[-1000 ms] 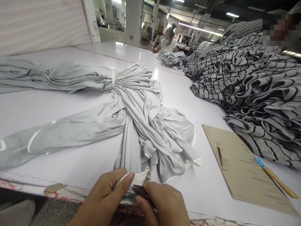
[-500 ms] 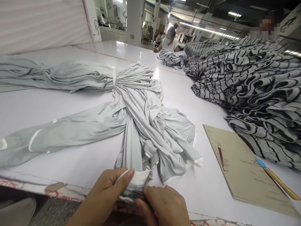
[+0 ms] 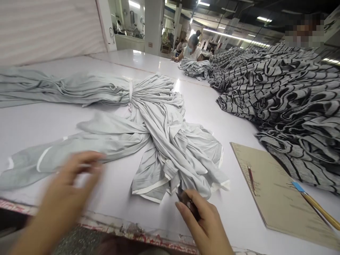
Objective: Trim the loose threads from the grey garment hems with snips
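Pale grey garment pieces (image 3: 170,120) with white edging lie in a fanned pile on the white table. My left hand (image 3: 71,180) is blurred, fingers loosely curved and apart with nothing in them, over the table beside a long grey sleeve-like piece (image 3: 92,145). In my right hand (image 3: 202,219) are small dark thread snips (image 3: 190,203), partly covered by the fingers. Their pointed tip is close to the front of the pile. Just left of it, a white-edged panel (image 3: 150,180) lies spread near the table's front.
A bundle of grey cloth (image 3: 87,88) is tied with a white band (image 3: 130,90). On the right are a board (image 3: 268,184), a pencil (image 3: 251,179) and a yellow-handled tool (image 3: 316,205). Striped fabric (image 3: 276,95) is heaped behind them. A person (image 3: 192,49) sits across the table.
Both hands have let go of the white-edged piece, which now lies on the table. My left hand has moved left; the right has shifted slightly right, showing the snips. A grey fold has appeared mid-left.
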A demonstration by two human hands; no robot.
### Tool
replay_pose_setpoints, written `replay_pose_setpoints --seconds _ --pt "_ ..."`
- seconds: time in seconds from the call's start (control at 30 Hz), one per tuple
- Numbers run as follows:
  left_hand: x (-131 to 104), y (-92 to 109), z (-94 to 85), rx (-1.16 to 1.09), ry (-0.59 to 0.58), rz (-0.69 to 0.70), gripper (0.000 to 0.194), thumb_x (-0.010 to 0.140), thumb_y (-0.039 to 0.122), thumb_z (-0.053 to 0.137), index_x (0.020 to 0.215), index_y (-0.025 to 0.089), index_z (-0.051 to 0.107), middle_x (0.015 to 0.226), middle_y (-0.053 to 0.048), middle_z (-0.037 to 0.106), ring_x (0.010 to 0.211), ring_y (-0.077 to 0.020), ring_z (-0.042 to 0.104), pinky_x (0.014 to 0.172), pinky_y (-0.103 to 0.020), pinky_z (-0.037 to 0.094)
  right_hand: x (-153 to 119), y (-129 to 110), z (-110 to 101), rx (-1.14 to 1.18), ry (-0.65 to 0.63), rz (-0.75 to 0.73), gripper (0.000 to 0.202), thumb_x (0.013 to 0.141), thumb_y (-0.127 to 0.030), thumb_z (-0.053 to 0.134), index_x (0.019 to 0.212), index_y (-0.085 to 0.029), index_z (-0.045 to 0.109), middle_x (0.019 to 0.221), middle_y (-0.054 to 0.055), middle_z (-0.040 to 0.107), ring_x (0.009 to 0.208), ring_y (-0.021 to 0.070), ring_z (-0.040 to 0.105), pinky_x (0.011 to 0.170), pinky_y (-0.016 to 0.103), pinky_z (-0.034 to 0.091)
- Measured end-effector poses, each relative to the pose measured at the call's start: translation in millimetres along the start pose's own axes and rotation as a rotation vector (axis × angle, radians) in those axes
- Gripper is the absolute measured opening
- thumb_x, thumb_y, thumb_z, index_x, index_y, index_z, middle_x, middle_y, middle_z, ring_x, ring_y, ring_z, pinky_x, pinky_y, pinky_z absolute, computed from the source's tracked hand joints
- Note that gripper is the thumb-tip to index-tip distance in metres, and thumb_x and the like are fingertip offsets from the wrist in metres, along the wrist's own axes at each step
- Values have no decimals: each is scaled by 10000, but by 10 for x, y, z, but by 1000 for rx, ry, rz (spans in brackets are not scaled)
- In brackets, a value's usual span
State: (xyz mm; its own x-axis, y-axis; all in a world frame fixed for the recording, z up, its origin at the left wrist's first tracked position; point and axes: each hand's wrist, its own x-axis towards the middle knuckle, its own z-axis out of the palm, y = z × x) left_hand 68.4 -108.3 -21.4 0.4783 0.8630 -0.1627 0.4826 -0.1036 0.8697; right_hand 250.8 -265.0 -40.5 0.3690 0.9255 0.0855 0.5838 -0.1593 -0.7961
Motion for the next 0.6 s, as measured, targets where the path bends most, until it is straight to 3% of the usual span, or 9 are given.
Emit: replay_pose_setpoints --seconds 0.13,0.2,0.27,0.37,0.43,0.47,0.5,0.6 --pt "73 34 382 205 -102 217 384 830 280 565 1193 156 569 1200 -127 611 1141 -303 524 997 -489 375 252 -116 194 139 10 -97 227 966 -354 433 853 -201 557 744 -2 573 672 150 555 608 228 429" --pt "204 46 599 281 -135 230 351 815 228 503 1129 98 590 1121 -189 620 1096 -354 528 975 -548 353 353 -64 267 122 39 -135 247 967 -351 407 954 -195 598 812 20 625 733 163 601 654 239 458" --pt "311 57 690 305 -157 197 247 818 214 467 977 100 617 943 -172 631 958 -356 568 892 -553 395 421 69 301 29 99 -114 273 959 -359 420 1069 -199 612 889 38 674 780 182 640 678 252 472" --pt "286 22 530 236 -329 160 186 825 322 510 763 180 612 667 -29 574 678 -242 585 667 -354 491 466 331 287 -86 190 -17 279 949 -381 460 1091 -206 623 950 60 703 804 228 662 659 285 465" --pt "148 -69 306 154 -464 127 264 780 448 569 713 201 634 607 8 571 600 -200 584 555 -265 485 477 478 261 -97 220 27 291 960 -403 440 1075 -209 624 995 69 700 841 247 659 665 298 460" --pt "65 -129 193 103 -468 87 304 752 497 578 747 203 658 644 0 611 624 -208 607 556 -263 498 483 530 250 -94 229 41 303 967 -416 424 1077 -212 619 1018 68 696 860 249 655 674 299 460" --pt "-14 -190 95 39 -421 25 336 722 519 595 799 204 681 706 -18 657 682 -232 633 592 -280 519 491 567 242 -86 233 52 312 971 -426 412 1079 -214 615 1027 64 693 867 246 652 681 297 460" --pt "-178 -288 -37 -233 -40 -225 381 552 488 736 812 211 702 794 -48 720 838 -308 646 693 -315 531 514 586 220 -61 230 69 315 973 -439 407 1061 -214 610 993 54 691 836 235 645 668 287 456"
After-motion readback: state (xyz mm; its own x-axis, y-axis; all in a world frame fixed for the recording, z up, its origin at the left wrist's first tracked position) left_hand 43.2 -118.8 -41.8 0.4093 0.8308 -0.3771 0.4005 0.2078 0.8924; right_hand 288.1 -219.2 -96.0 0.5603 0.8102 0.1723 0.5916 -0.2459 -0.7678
